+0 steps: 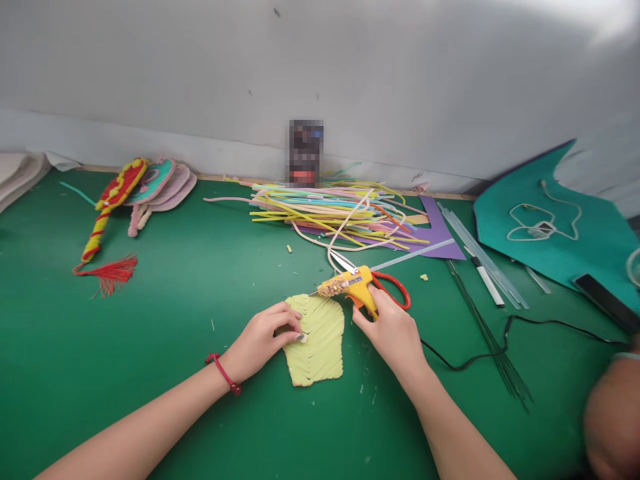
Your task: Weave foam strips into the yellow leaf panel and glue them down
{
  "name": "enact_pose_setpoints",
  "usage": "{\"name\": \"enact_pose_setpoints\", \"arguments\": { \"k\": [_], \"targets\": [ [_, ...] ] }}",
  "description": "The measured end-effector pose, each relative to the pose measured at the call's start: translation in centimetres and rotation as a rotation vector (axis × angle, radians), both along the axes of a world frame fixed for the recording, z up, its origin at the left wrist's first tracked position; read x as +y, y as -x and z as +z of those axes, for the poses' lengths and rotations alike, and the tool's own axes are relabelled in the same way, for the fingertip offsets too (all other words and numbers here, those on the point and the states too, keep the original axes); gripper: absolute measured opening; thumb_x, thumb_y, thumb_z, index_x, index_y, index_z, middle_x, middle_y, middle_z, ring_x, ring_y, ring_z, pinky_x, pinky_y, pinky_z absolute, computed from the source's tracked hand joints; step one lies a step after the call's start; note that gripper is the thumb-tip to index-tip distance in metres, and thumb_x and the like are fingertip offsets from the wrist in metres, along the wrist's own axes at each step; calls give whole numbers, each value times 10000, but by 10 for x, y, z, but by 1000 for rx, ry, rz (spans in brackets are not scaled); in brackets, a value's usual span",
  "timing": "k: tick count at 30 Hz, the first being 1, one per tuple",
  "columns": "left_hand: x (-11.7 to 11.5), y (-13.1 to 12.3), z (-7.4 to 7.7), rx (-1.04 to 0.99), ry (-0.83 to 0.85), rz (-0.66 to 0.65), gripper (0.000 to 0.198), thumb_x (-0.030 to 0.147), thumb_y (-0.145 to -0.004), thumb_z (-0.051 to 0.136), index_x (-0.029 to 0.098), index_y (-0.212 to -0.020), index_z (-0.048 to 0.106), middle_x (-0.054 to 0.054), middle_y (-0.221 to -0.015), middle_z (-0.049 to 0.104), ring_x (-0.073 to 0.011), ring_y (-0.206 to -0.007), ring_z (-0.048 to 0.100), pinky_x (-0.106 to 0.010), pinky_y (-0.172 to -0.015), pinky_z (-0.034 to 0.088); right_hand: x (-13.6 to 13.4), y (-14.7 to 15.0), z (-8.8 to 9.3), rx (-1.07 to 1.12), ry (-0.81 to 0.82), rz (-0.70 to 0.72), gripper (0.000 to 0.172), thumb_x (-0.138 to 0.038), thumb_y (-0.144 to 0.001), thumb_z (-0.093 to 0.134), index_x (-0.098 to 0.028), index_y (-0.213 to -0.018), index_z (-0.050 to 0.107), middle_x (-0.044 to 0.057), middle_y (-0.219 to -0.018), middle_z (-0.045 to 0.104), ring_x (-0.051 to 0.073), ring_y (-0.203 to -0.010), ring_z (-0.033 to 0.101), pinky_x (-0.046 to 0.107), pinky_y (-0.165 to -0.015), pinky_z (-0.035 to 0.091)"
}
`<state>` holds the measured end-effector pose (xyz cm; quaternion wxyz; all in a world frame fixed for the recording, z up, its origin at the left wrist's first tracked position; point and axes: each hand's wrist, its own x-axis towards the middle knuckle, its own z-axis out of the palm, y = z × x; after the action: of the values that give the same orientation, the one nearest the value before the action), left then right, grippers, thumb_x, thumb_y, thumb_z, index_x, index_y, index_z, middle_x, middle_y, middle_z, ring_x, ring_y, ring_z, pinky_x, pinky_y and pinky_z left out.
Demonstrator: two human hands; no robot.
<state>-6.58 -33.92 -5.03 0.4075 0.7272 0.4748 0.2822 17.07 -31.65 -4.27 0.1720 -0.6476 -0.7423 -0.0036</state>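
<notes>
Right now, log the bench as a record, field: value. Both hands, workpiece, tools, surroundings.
left grip: left hand at the workpiece's left side, pinching a small pale piece
right grip: right hand around a yellow glue gun
workpiece: yellow-green panel, flat on the green table
nozzle: at the panel's top edge; contact unclear
scissors: behind the gun, partly hidden
back: pile of coloured strips
far left: red tassel

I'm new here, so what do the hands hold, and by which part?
Right hand holds the yellow plastic glue gun by its handle; left hand seems to pinch a small whitish piece, part unclear.
</notes>
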Motion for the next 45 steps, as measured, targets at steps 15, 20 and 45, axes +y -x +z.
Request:
{"name": "enact_pose_setpoints", "arguments": {
  "k": [15,20,45],
  "targets": [
    [-1,2,-1,-33,10,9,110,210,-814,557,197,-715,603,-35,-909,601,-170,-941,575,-287,-801,463,40,-46,0,290,100,-352,500,-535,-687,560,-196,-1050,508,74,-898,636,229,-761,586,305,-599,409],
    [-4,4,-1,-65,-23,24,105,201,-816,546,195,-731,607,-33,-906,597,-156,-894,571,-275,-780,456,50,-63,-13,201,11,-268,444,-523,-700,552,-149,-937,593,108,-925,584,248,-889,524,365,-750,406],
    [73,4,0,194,-15,81,112,289,-750,607,211,-710,677,-4,-759,604,-155,-760,526,-275,-715,410,-2,12,1,419,125,236,167,-309,-858,492,-207,-767,588,18,-740,557,162,-721,533,301,-666,442]
  ]
}}
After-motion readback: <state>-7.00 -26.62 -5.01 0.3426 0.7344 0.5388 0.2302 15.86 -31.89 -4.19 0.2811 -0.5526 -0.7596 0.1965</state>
